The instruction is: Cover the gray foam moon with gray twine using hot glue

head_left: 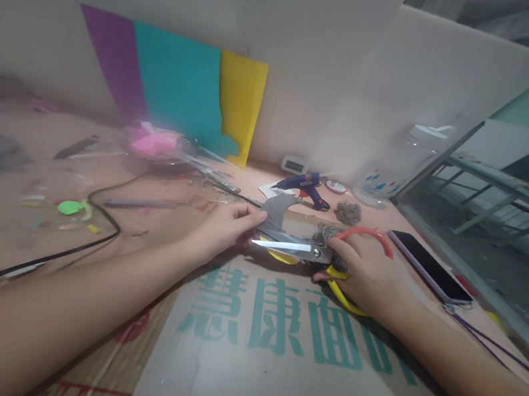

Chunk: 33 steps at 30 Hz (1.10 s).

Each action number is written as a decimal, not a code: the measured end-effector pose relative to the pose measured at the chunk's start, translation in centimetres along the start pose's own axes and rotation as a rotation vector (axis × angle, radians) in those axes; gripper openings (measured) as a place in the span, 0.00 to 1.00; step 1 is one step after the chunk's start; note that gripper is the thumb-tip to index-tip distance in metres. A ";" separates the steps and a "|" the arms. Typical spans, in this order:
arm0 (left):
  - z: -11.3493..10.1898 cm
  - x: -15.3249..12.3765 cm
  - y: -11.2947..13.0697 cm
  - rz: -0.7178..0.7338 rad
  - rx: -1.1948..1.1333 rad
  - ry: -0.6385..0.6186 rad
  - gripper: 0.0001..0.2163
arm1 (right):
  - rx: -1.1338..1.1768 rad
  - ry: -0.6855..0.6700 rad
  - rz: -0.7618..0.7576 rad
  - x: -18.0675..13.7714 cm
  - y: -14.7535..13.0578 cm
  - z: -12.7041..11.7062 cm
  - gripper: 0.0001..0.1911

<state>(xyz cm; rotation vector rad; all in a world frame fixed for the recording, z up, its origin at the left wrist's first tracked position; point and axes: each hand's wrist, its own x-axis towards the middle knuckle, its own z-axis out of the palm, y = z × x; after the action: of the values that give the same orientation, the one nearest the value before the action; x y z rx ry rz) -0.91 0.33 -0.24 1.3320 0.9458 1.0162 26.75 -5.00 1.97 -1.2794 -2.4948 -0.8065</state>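
My left hand [239, 219] pinches a small curved grey piece [276, 212] between thumb and fingers; its material is hard to make out. In my right hand [359, 268] is a pair of scissors [303, 252] with red and yellow handles, the blades pointing left toward my left hand. Those blades look parted and lie just below the grey piece. A tangle of grey-brown strands [324, 234] shows beside my right hand, partly hidden by it. Another small strand bundle [348, 212] lies behind. Under both hands is a printed cardboard sheet [233, 382].
A blue glue gun [300, 184], a small white clock-like device [294, 164] and a clear bottle [392, 165] stand at the back. A phone [428, 266] lies right. Coloured sheets [177, 82] lean on the wall. A black cable [100, 238] and scraps lie left.
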 end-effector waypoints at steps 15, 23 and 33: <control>0.0 0.0 0.1 -0.045 -0.093 0.000 0.17 | 0.016 -0.004 -0.013 -0.2 0.3 0.1 0.24; -0.1 0.1 0.3 -0.041 -0.049 -0.009 0.16 | -0.004 0.020 -0.036 -0.6 0.8 0.3 0.23; -0.1 0.1 0.3 -0.056 -0.052 -0.008 0.16 | -0.062 0.027 -0.074 -0.5 0.6 0.1 0.23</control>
<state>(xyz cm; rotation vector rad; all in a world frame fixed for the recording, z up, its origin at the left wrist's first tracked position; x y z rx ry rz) -0.99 0.46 0.09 1.2589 0.9395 0.9864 27.53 -4.96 1.91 -1.1924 -2.5275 -0.9192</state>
